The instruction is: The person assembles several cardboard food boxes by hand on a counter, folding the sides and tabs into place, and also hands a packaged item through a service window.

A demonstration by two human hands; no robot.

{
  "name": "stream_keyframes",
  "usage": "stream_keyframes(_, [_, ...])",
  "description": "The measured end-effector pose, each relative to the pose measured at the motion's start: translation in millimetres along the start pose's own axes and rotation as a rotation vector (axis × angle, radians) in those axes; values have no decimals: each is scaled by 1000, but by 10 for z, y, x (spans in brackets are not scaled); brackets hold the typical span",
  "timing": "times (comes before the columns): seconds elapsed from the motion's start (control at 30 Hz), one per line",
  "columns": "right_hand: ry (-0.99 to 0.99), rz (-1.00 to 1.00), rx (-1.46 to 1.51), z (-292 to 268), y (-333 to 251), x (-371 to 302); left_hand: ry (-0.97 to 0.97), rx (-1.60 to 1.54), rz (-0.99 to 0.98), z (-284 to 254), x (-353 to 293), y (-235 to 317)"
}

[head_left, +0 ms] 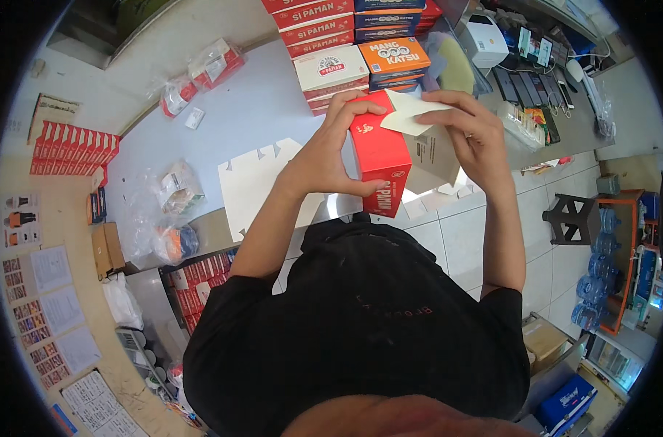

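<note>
A red cardboard box (381,149), partly folded, is held in front of my chest at the table's near edge. My left hand (320,156) wraps round its left side, fingers over the far end and thumb on the near end. At the box's right, my right hand (477,135) has its fingers closed on a pale inner flap (413,115) that stands up from the box. A printed panel (437,153) shows below that flap. Under my left forearm lies a flat, unfolded cardboard sheet (251,182), pale side up, with notched edges.
Stacked red-and-white boxes (331,69) and orange-and-blue boxes (395,58) stand just beyond my hands. Plastic-bagged items (180,182) lie on the table's left. At the far right are a white printer (484,40) and several phones (524,87). A dark stool (570,218) stands on the floor.
</note>
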State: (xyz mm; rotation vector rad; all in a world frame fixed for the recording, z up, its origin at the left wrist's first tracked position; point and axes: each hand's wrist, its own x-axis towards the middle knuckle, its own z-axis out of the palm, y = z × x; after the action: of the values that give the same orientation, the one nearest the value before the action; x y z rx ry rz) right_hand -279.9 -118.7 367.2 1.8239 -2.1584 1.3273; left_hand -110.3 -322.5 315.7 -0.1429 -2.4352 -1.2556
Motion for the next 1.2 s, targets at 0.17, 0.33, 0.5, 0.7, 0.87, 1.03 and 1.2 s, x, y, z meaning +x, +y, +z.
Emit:
stream_keyframes(0.17, [-35,-32,-80,-5,-71,40,-12,28,-71,-21,14,74])
stream_keyframes(0.33, [-129,-71,-78,45,-20,-15,34,38,-41,53,21,23])
stream_keyframes(0.5, [-104,22,435,130,-95,-4,228,-419,-150,84,-3,-176])
stream_keyframes(0.7, [-239,197,453,272,-189,-412,395,-1095,-967,48,-202,-510])
stream_keyframes(0.87, [-122,27,125,522,-151,-453,287,-1352,-1100,303,-282,-646])
stream_keyframes(1.03, [204,356,323,645,-61,-540,218,-1451,-1129,430,-355,-693])
stream_keyframes(1.2, [-38,-26,93,764,-256,-528,179,-1430,-891,628,-384,-723])
